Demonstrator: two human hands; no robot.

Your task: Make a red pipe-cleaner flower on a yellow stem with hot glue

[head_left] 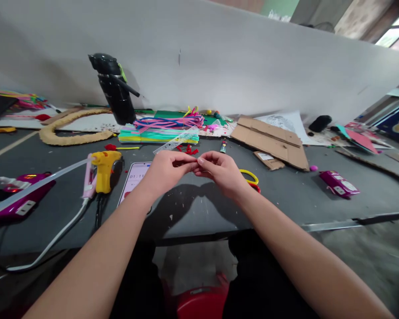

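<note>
My left hand point(171, 170) and my right hand point(221, 170) meet fingertip to fingertip above the grey table. Both are closed in a pinch. A tiny reddish bit seems to show between the fingertips, but I cannot make out what it is. Just beyond the hands lie small red pieces point(190, 150) and a clear ruler point(176, 140). Partly behind my left forearm is a phone point(134, 176) with a timer on its screen. Yellow and red scissor handles point(252, 176) stick out beside my right wrist.
A yellow glue gun point(105, 166), a pink one and a purple power strip point(23, 197) with cables are at left. Behind stand a black bottle point(116, 91) and pipe cleaner bundles point(159, 134). Cardboard point(269, 139) and a purple socket block point(339, 184) lie to the right.
</note>
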